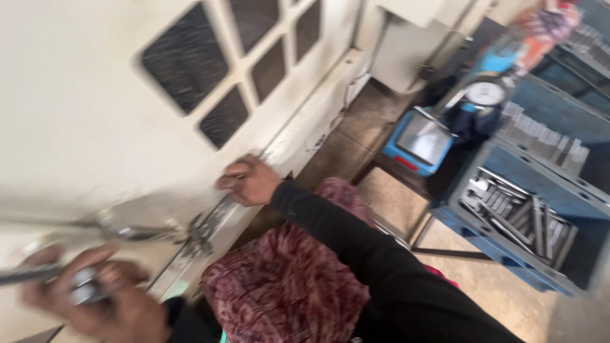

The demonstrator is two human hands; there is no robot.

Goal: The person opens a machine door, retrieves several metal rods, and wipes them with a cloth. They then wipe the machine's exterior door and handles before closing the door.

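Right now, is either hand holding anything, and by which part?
The left hand grips a blurred silver metal tool around its near end; which tool cannot be told. The right hand rests on the edge of the cream machine door, holding nothing visible.

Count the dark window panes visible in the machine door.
5 at least. Large pane at upper left, one below it, one mid-right, two along the top, and; more may be cropped.

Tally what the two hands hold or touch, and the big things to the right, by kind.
Bare hands: 2, left hand and right hand
Blurred shiny metal tool in the left hand: 1
Cream machine door under the right hand: 1
Blue crates of grey metal bars: 1 clearly seen
Blue scale: 1
Total: 6
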